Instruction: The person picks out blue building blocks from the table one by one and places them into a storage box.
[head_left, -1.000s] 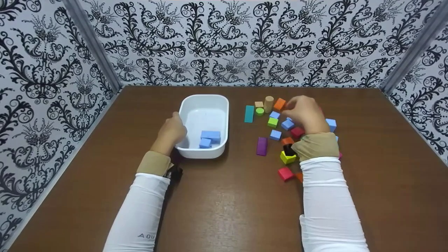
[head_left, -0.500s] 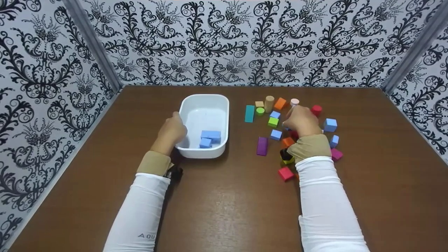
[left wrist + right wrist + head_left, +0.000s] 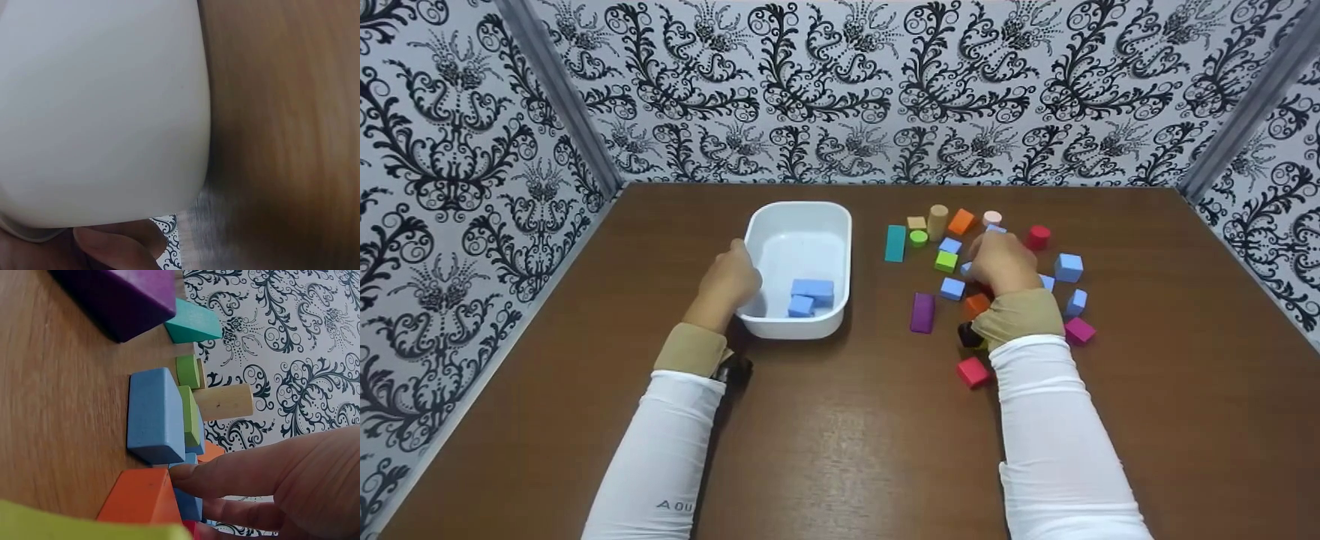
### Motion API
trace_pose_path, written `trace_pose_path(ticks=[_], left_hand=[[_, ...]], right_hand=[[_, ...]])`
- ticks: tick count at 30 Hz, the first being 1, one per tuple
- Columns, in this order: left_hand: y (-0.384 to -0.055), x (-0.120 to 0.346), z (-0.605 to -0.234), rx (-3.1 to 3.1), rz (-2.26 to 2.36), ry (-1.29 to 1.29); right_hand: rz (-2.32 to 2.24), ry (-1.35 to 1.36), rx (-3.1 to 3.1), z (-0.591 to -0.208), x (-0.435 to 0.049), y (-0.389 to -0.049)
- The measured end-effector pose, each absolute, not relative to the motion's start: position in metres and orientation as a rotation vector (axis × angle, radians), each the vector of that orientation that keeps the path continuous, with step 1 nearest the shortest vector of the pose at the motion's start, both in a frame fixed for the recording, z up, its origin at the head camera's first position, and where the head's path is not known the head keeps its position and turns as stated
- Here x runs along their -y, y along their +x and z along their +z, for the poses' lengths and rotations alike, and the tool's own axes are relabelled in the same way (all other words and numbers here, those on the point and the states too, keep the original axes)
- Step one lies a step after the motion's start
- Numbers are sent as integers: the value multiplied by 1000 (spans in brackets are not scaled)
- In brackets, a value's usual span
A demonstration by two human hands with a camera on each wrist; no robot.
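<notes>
My left hand [image 3: 730, 277] grips the left rim of a white plastic tub [image 3: 795, 330]. The tub's outer wall [image 3: 112, 124] fills much of the left wrist view, with fingers [image 3: 115, 247] curled at its rim. Two blue blocks [image 3: 812, 289] are visible inside, near the front. Among loose blocks to the right, my right hand [image 3: 1006, 262] pinches a blue block [image 3: 190, 502]; in the right wrist view the thumb presses its near side and fingers are behind it. From the head view that block is mostly hidden under the hand.
Around the right hand lie a red cylinder [image 3: 1038, 238], an orange block [image 3: 976, 305], a blue cube [image 3: 1069, 267] and a magenta block [image 3: 1080, 331]. Closer to the tub are a purple block [image 3: 922, 313] and a teal block [image 3: 895, 244]. A patterned wall [image 3: 840, 97] rises behind.
My right hand has come down and nearer, from beside the orange block at the back onto a blue block. Red and pink cylinders have come into view. My left hand stays on the tub.
</notes>
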State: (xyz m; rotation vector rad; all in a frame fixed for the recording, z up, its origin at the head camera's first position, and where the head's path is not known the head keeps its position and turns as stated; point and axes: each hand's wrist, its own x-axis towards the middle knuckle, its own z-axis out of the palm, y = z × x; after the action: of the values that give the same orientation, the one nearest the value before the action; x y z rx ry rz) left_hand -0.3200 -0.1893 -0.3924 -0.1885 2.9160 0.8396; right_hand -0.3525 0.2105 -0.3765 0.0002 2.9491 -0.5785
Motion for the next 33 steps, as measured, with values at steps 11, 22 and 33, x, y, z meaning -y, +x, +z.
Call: trace_pose_path(ticks=[11,22,33], left_hand=[[-319,187,-392,-2910,841,-216],[-320,190,-393,-2915,828,-193],[-320,190,-394,-2929,833,-189]], right_hand=[[-614,-17,-2954,-368,-209,-348],[-695,-24,-2952,-352,-203,-342],[-640,-105,-2996,-340,-181,-334]])
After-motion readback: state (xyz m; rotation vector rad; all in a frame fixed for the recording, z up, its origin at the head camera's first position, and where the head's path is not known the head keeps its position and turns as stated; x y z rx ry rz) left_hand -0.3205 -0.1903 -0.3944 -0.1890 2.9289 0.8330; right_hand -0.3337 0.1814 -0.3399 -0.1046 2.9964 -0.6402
